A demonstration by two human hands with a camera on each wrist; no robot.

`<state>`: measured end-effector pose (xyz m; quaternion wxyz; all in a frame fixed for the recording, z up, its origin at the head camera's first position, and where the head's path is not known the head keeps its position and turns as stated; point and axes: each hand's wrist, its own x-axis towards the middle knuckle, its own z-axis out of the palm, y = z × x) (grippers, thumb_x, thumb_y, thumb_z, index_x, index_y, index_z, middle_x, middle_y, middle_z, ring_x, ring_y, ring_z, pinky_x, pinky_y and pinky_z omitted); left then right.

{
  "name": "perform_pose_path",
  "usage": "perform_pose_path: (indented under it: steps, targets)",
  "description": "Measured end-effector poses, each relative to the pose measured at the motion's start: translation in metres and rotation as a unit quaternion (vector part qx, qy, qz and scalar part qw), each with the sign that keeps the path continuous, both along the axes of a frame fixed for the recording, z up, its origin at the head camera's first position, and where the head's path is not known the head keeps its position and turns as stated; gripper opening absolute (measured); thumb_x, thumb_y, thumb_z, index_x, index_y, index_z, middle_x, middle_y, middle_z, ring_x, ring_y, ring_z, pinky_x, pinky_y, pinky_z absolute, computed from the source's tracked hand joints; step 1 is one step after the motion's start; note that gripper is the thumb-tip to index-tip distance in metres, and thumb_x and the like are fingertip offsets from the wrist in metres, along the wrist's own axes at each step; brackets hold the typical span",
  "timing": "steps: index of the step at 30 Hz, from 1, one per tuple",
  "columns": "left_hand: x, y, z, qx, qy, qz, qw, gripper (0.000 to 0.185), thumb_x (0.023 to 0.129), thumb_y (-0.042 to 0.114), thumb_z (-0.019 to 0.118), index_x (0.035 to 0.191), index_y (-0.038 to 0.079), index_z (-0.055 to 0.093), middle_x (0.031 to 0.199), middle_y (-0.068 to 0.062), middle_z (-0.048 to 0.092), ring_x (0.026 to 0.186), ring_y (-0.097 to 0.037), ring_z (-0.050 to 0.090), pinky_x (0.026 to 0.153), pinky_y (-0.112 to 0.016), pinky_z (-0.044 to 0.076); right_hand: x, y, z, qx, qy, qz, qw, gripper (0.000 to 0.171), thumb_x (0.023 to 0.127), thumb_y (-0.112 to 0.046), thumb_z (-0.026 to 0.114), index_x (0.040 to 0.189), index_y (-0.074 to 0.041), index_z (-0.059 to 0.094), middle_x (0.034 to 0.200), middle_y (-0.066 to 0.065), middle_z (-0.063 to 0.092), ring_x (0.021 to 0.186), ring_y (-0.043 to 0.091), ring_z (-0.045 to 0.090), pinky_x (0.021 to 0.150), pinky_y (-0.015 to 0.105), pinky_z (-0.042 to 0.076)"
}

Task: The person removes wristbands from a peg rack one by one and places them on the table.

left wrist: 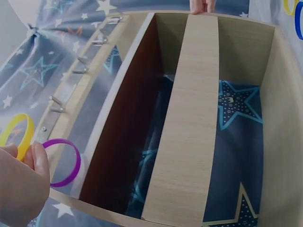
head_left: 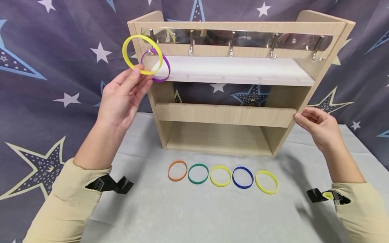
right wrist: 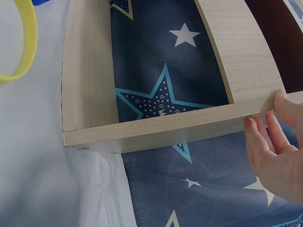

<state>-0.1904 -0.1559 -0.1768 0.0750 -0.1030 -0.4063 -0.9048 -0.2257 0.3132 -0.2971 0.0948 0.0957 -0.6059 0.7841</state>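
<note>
Star-patterned dark cloth [head_left: 45, 84] hung as a backdrop, with a pale grey tablecloth [head_left: 194, 209] spread in front. Standing upright on that cloth, a light wooden rack [head_left: 226, 114] with a white shelf [head_left: 237, 71], a crossbar lower down and an open bottom compartment. Along the top rail, a shiny metal strip [head_left: 237, 37] bearing five hooks in a row. Raised at the rack's left end, the left hand [head_left: 121, 98], fingers curled and thumb pinching the lower edge of a yellow ring [head_left: 141, 54], held just in front of the leftmost hook [head_left: 151, 35]. Hanging on that same hook, a purple ring [head_left: 159, 65], partly overlapped by the yellow one; seen from the left wrist too, purple loop [left wrist: 64, 163] just beside the fingertips and yellow band [left wrist: 19, 135] in the pinch. At the rack's right side panel, level with the crossbar, the right hand [head_left: 319, 126], fingers bent, thumb and fingertips resting against the panel's front edge; confirmed from the right wrist, fingertips [right wrist: 265, 137] touching the wooden edge [right wrist: 170, 125]. Laid flat in a row on the grey cloth in front of the rack, near one another, from left to right: an orange ring [head_left: 177, 170], a green ring [head_left: 198, 173], a second yellow ring [head_left: 221, 176], a blue ring [head_left: 242, 177] and a third yellow ring [head_left: 266, 182]. On each beige sleeve, a black wrist strap [head_left: 109, 184].
</note>
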Motion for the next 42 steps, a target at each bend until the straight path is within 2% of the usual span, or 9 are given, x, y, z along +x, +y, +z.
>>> perform_pose_path:
  steps: [9, 19, 23, 35, 42]
  targets:
    - [0.010, -0.005, 0.002, -0.014, 0.021, 0.006, 0.9997, 0.018, 0.087, 0.001, 0.067, 0.103, -0.005, 0.066, 0.091, -0.014, 0.074, 0.086, -0.019, 0.073, 0.084, -0.027, 0.060, 0.001, 0.000, -0.001, 0.013, -0.004, -0.003, 1.000, 0.028, 0.085, 0.013, 0.061, 0.093, -0.012, 0.070, 0.079, -0.006, 0.070, 0.072, 0.003, 0.066, 0.071, 0.012, 0.059]
    - [0.015, -0.012, 0.001, -0.017, 0.054, -0.009, 0.9983, 0.015, 0.087, -0.002, 0.065, 0.101, -0.006, 0.067, 0.092, -0.015, 0.074, 0.086, -0.020, 0.073, 0.084, -0.029, 0.060, 0.003, 0.003, 0.000, -0.003, -0.008, -0.002, 1.000, 0.027, 0.085, 0.013, 0.060, 0.094, -0.011, 0.069, 0.081, -0.005, 0.069, 0.073, 0.004, 0.067, 0.071, 0.013, 0.059]
    - [0.017, -0.017, 0.002, -0.018, 0.048, -0.003, 0.9987, 0.016, 0.087, -0.003, 0.064, 0.103, -0.006, 0.067, 0.092, -0.015, 0.074, 0.087, -0.021, 0.073, 0.084, -0.029, 0.060, 0.002, 0.001, 0.002, 0.005, -0.012, -0.007, 1.000, 0.026, 0.085, 0.012, 0.061, 0.093, -0.011, 0.069, 0.081, -0.006, 0.069, 0.074, 0.003, 0.067, 0.071, 0.012, 0.059]
    - [0.021, -0.028, -0.006, -0.019, 0.039, -0.003, 0.9990, 0.015, 0.087, -0.005, 0.064, 0.101, -0.007, 0.069, 0.089, -0.015, 0.074, 0.084, -0.022, 0.072, 0.084, -0.030, 0.061, 0.001, 0.001, -0.001, -0.016, -0.003, 0.011, 1.000, 0.026, 0.085, 0.014, 0.060, 0.092, -0.009, 0.069, 0.080, -0.003, 0.070, 0.073, 0.005, 0.069, 0.071, 0.014, 0.060]
    - [0.023, -0.032, -0.015, -0.033, 0.006, 0.000, 0.9995, 0.014, 0.086, -0.004, 0.065, 0.100, -0.004, 0.070, 0.087, -0.013, 0.074, 0.082, -0.020, 0.073, 0.081, -0.030, 0.061, 0.002, 0.000, 0.000, -0.016, -0.006, 0.009, 1.000, 0.025, 0.085, 0.013, 0.060, 0.092, -0.010, 0.069, 0.080, -0.004, 0.070, 0.073, 0.005, 0.069, 0.071, 0.013, 0.060]
